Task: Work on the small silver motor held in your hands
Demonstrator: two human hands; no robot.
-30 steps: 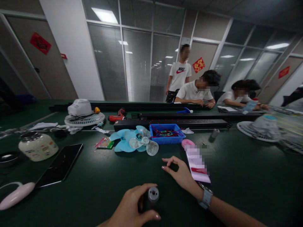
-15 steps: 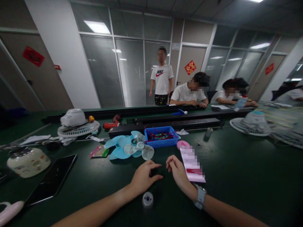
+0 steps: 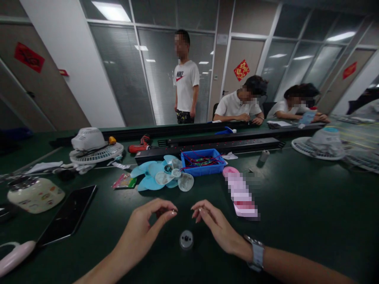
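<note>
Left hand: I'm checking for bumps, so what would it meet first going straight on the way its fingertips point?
Probably the right hand, which faces the left hand across a narrow gap, though depth is unclear from this one view.

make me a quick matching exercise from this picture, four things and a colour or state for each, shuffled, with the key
1. nearer metal cylinder
2. blue tray
3. right hand
4. drill

A. red and black
B. watch at its wrist
C. grey, with a holed top
D. holding tangled wires

Pairs: 1-C, 2-D, 3-B, 4-A
</note>
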